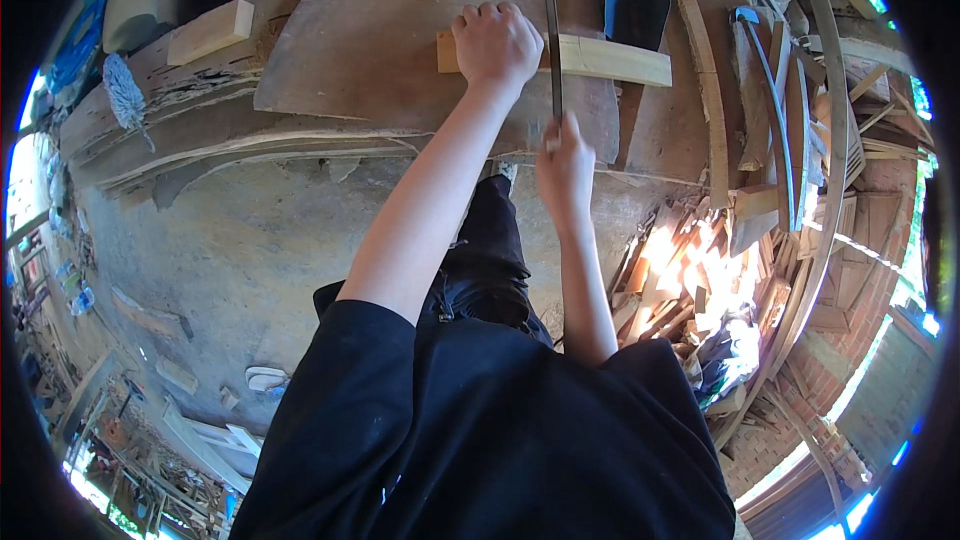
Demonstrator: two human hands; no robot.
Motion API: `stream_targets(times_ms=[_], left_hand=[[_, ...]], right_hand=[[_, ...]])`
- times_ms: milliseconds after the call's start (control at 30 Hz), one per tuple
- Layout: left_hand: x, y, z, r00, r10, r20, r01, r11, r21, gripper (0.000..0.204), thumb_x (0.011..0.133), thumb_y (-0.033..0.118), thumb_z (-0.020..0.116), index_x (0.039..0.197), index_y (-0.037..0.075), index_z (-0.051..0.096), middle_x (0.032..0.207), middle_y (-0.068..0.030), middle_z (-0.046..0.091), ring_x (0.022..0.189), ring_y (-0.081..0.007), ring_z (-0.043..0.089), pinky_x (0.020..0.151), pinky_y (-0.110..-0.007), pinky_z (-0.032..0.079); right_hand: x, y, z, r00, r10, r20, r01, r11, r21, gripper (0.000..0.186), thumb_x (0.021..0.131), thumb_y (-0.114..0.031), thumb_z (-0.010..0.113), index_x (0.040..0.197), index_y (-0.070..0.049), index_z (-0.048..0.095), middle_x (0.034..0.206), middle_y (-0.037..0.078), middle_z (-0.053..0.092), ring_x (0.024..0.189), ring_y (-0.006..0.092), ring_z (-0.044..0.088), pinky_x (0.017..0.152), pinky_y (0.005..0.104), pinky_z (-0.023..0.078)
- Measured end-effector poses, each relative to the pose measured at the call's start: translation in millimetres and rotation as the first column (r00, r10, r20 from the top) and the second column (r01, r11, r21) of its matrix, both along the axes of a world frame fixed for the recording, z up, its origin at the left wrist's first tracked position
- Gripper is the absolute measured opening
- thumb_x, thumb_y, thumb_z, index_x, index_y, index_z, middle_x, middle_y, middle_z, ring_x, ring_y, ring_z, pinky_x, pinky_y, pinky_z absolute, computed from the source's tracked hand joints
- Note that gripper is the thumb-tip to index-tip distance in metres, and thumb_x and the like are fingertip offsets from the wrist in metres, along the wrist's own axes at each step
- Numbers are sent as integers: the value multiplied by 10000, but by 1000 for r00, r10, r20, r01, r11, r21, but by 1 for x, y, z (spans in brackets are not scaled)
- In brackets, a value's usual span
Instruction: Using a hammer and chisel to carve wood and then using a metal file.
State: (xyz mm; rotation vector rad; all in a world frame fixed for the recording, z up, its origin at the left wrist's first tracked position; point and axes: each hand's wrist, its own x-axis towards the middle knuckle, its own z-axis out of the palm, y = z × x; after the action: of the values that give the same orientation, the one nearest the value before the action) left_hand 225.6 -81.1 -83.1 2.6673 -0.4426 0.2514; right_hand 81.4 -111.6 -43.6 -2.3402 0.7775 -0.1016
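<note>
A pale wooden strip [615, 61] lies crosswise on the workbench, its left end showing past my left hand. My left hand [497, 45] bears down on that strip with its fingers curled over the far edge, partly hidden from above. My right hand [565, 155] is closed round the near end of a handsaw [552, 15], slightly blurred. The saw's long, narrow dark blade points away from me and crosses the strip just right of my left hand. How deep it sits in the wood I cannot tell.
The workbench [340, 40] has a worn, broad board on top. A dark, blue-edged sheet [637, 15] lies behind the strip. On the left are a wood block [212, 32] and a fluffy duster [124, 92]. Scrap wood [690, 270] is piled at right, near a blue-framed bow saw [772, 110].
</note>
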Motion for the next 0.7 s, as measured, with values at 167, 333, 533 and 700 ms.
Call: stream_targets(times_ms=[167, 333, 533, 700], left_hand=[[-3, -3, 5, 1000, -10, 26, 10, 1000, -13, 234, 767, 192, 449, 693, 43, 613, 750, -138, 631, 793, -295, 579, 739, -416, 434], [-3, -4, 4, 1000, -27, 7, 27, 1000, -3, 239, 768, 191, 445, 697, 41, 616, 752, -139, 631, 796, -297, 580, 743, -415, 435], [-3, -2, 2, 1000, -5, 23, 5, 1000, 2, 242, 767, 191, 441, 694, 40, 616, 757, -135, 632, 788, -294, 582, 743, -414, 434], [-2, -4, 4, 1000, -30, -8, 30, 999, 16, 217, 747, 205, 471, 716, 45, 615, 777, -127, 626, 795, -279, 562, 750, -395, 408]], right_hand=[[-14, 0, 0, 997, -49, -56, 48, 999, -18, 96, 764, -13, 501, 850, -20, 459, 707, 244, 576, 720, 420, 563, 627, 492, 422], [40, -20, -5, 1000, 16, -4, -17, 991, -134, 81, 773, -30, 506, 832, -10, 454, 706, 250, 570, 715, 422, 560, 625, 496, 423], [-8, -2, 6, 990, -49, -135, 53, 998, 27, 85, 760, -22, 511, 818, -14, 450, 694, 257, 563, 713, 426, 556, 627, 497, 423], [27, -15, -3, 1000, -3, 8, 3, 999, -44, 80, 758, -18, 506, 821, -17, 457, 692, 248, 568, 695, 421, 561, 610, 497, 424]])
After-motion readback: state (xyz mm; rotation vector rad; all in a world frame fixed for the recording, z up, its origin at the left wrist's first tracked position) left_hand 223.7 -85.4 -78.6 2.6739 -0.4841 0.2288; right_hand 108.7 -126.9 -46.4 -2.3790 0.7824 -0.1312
